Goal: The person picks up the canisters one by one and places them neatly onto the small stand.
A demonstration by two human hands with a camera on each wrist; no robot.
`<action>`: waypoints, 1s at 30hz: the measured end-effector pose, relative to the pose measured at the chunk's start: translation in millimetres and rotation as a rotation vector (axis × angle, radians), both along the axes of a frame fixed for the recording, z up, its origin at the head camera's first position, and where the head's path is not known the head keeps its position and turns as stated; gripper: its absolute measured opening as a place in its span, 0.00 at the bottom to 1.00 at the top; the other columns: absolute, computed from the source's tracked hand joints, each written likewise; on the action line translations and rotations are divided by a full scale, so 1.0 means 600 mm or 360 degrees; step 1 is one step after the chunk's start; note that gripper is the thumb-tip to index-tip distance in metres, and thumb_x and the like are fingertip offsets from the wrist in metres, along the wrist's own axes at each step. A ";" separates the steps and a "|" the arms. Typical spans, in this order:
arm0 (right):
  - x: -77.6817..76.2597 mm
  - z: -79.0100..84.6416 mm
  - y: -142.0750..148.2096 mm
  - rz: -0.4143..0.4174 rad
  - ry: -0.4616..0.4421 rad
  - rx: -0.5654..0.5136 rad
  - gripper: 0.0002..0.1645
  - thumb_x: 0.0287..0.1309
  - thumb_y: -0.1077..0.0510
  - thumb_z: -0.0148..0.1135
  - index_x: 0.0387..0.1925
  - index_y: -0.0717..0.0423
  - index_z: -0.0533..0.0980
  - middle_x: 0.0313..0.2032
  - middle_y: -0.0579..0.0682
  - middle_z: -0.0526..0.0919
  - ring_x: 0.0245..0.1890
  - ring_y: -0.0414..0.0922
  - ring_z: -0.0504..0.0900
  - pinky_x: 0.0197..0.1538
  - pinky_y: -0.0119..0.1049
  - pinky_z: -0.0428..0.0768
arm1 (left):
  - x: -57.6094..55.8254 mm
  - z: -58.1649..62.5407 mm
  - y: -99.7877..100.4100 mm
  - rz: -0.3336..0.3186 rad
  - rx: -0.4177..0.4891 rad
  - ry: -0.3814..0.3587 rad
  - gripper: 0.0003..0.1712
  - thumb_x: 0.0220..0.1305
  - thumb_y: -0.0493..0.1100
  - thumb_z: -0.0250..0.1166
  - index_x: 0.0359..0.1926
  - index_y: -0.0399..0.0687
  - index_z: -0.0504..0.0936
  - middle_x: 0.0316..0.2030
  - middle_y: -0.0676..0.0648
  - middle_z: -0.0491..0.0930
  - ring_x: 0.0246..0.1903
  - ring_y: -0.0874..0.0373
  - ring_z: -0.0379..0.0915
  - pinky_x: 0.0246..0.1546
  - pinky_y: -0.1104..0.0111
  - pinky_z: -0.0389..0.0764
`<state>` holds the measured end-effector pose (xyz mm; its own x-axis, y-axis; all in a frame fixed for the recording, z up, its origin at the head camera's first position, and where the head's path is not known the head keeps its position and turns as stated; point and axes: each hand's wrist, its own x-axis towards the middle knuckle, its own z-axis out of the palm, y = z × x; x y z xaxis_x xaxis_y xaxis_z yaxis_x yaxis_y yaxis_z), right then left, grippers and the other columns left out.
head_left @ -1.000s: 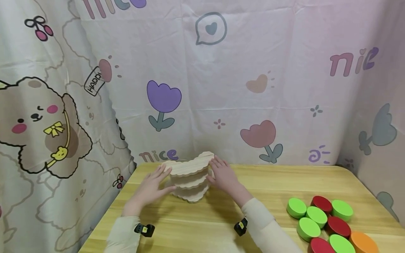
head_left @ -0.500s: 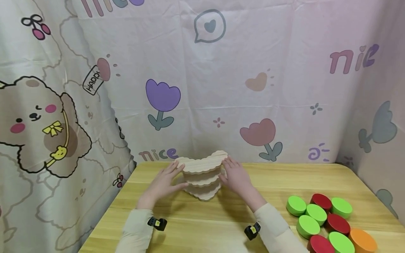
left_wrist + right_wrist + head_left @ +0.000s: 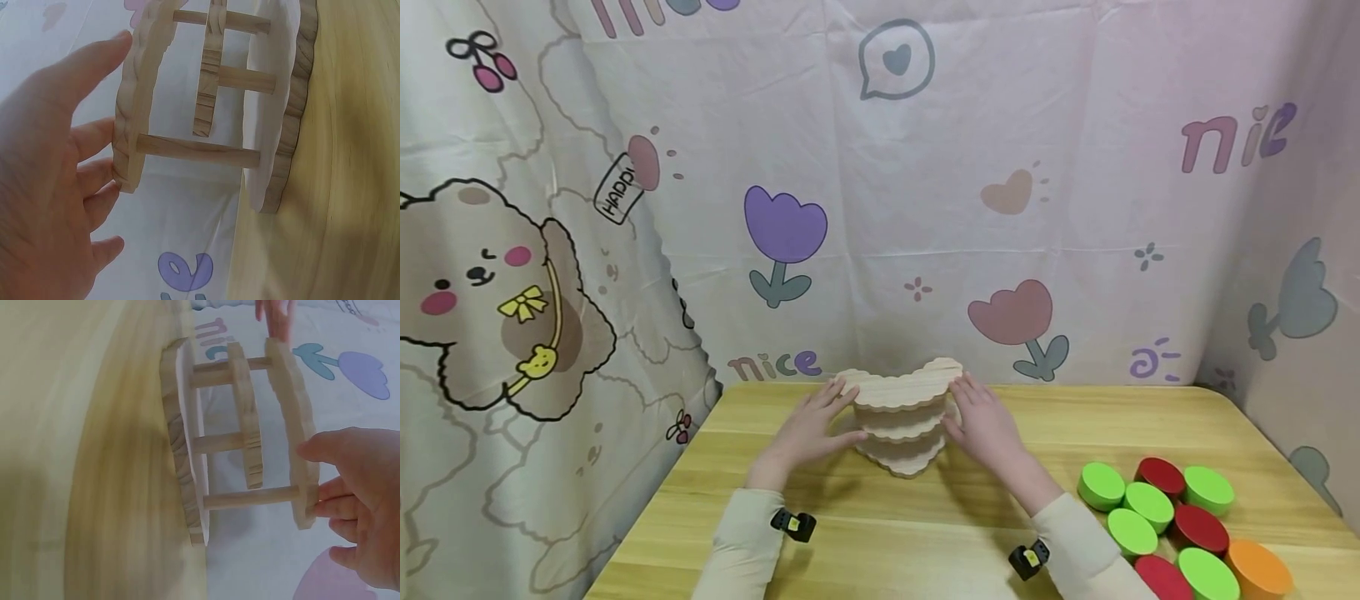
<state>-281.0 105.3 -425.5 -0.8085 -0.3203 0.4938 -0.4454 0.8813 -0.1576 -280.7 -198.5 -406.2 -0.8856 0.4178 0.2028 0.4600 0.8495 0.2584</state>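
A pale wooden three-tier stand (image 3: pixel 898 392) with scalloped edges stands on the table between my two hands. In the left wrist view, round dowels (image 3: pixel 200 151) join its tiers. My left hand (image 3: pixel 808 429) grips the left end of the top tier, fingers on its rim and thumb spread toward the front edge. At the opposite end, my right hand (image 3: pixel 988 425) holds the same tier. The right wrist view has the right thumb on the board's underside and the fingers (image 3: pixel 337 506) at its outer edge. The stand's base appears to touch the tabletop.
Several round blocks, green (image 3: pixel 1131 533), red (image 3: pixel 1201 528) and orange (image 3: pixel 1258 570), lie grouped on the right of the wooden table (image 3: pixel 880 550). A printed curtain (image 3: pixel 880 208) hangs behind the table's far edge and along its sides.
Both hands have shifted to the right together, and the stand has moved right with them, more slowly in the last half second. The round blocks have stayed in place.
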 end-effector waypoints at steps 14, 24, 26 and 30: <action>0.013 -0.001 0.043 0.0022 0.0044 0.0063 0.37 0.59 0.48 0.65 0.63 0.67 0.70 0.64 0.65 0.72 0.69 0.60 0.67 0.71 0.54 0.64 | -0.010 -0.008 0.029 -0.0053 0.0019 0.0003 0.47 0.60 0.70 0.59 0.75 0.59 0.56 0.77 0.45 0.47 0.77 0.47 0.40 0.74 0.44 0.46; 0.020 -0.001 0.073 -0.0015 0.0056 0.0088 0.37 0.58 0.48 0.66 0.62 0.68 0.70 0.64 0.66 0.73 0.68 0.61 0.67 0.71 0.55 0.65 | -0.015 -0.006 0.061 -0.0080 -0.0020 -0.0023 0.48 0.61 0.70 0.58 0.76 0.61 0.54 0.77 0.47 0.46 0.77 0.48 0.39 0.75 0.45 0.45; 0.022 0.001 0.077 -0.0029 0.0031 0.0082 0.38 0.59 0.48 0.66 0.63 0.68 0.70 0.64 0.65 0.72 0.69 0.61 0.67 0.71 0.55 0.65 | -0.017 -0.006 0.067 -0.0077 -0.0027 -0.0025 0.48 0.61 0.70 0.58 0.76 0.62 0.53 0.77 0.47 0.46 0.77 0.48 0.39 0.75 0.45 0.45; 0.025 0.003 0.086 -0.0058 0.0006 0.0086 0.38 0.58 0.48 0.66 0.63 0.68 0.69 0.64 0.65 0.72 0.69 0.61 0.66 0.71 0.56 0.65 | -0.018 -0.008 0.079 -0.0088 -0.0032 -0.0030 0.48 0.61 0.70 0.58 0.76 0.61 0.53 0.77 0.47 0.45 0.77 0.49 0.39 0.75 0.46 0.46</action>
